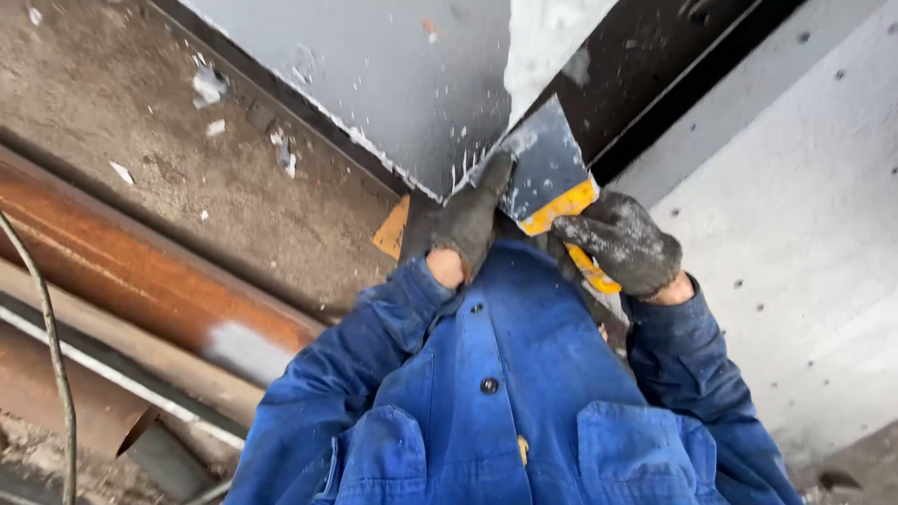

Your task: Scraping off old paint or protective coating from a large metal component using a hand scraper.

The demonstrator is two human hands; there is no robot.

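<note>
My right hand (622, 245), in a dirty dark glove, grips the yellow handle of a wide putty knife (552, 173). Its metal blade rests against the corner where a grey wall panel (374, 75) meets a strip of white filler (547, 37). My left hand (468, 217), also gloved, presses its fingers flat on the blade near its left edge. Both arms wear blue work-jacket sleeves.
A rusty brown pipe (140, 271) runs diagonally along the dirt floor at left, with a thin cable (51, 346) beside it. White flakes litter the ground (210, 89). A pale concrete wall (795, 215) with small holes fills the right side. A dark beam (655, 65) crosses above.
</note>
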